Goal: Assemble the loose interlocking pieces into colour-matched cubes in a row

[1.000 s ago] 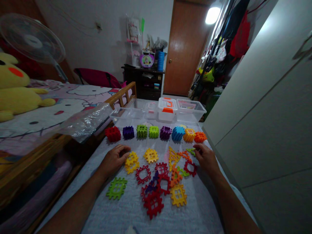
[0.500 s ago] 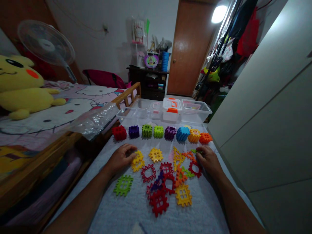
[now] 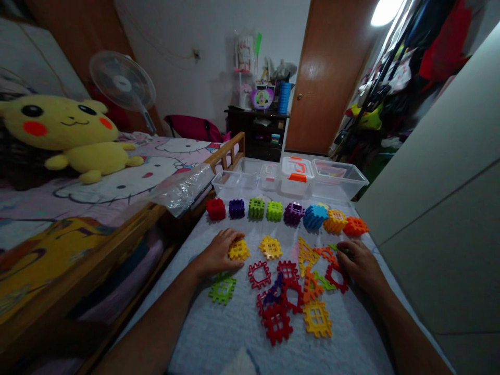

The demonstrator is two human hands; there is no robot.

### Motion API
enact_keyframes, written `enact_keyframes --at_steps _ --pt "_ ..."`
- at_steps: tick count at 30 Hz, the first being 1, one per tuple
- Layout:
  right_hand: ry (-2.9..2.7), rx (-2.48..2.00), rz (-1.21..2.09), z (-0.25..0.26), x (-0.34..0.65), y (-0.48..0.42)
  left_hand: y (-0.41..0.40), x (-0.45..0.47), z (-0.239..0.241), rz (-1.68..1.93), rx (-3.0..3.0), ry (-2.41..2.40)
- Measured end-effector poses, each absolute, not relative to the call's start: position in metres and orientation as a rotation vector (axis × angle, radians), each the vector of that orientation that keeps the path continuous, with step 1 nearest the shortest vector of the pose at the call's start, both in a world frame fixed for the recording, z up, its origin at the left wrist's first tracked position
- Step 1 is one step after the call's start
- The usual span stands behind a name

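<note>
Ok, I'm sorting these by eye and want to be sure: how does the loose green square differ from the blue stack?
Colour: the square is green; the stack is blue.
Build: the square lies flat as a lone piece, while the stack has several layers and rises higher.
Place: the square is nearer the camera; the stack stands in the back row, before the clear boxes.
Both have notched edges.
</note>
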State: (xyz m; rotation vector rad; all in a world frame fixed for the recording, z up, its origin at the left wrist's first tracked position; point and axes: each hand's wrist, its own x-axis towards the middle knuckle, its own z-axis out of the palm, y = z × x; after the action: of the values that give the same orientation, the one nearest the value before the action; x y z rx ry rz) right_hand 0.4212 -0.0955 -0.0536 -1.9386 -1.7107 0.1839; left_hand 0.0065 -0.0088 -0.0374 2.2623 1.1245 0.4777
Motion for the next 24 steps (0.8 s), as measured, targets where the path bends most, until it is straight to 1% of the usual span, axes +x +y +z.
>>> enact_keyframes --at_steps 7,13,19,21,24 --pt "-1.743 -1.95 0.175 -0.054 0.424 -0.095 -0.007 0.008 -0.039 0.548 2.128 1.163" --pt "-1.749 -1.949 0.175 -0.056 0.425 -0.096 -0.005 0.006 -0.042 0.624 1.957 1.092" --pt "-1.751 -1.862 -0.048 -0.041 0.4 -0.097 -0.006 0.006 -0.039 0.582 2.169 1.161" --pt "-1.88 -1.76 0.031 -0.028 0.378 -0.098 -0.007 0.006 -0.038 0.546 2.242 1.172" --pt "-2.196 -1.606 0.345 -0.006 0.337 -0.095 -0.008 0.008 -0.038 0.517 2.277 1.148"
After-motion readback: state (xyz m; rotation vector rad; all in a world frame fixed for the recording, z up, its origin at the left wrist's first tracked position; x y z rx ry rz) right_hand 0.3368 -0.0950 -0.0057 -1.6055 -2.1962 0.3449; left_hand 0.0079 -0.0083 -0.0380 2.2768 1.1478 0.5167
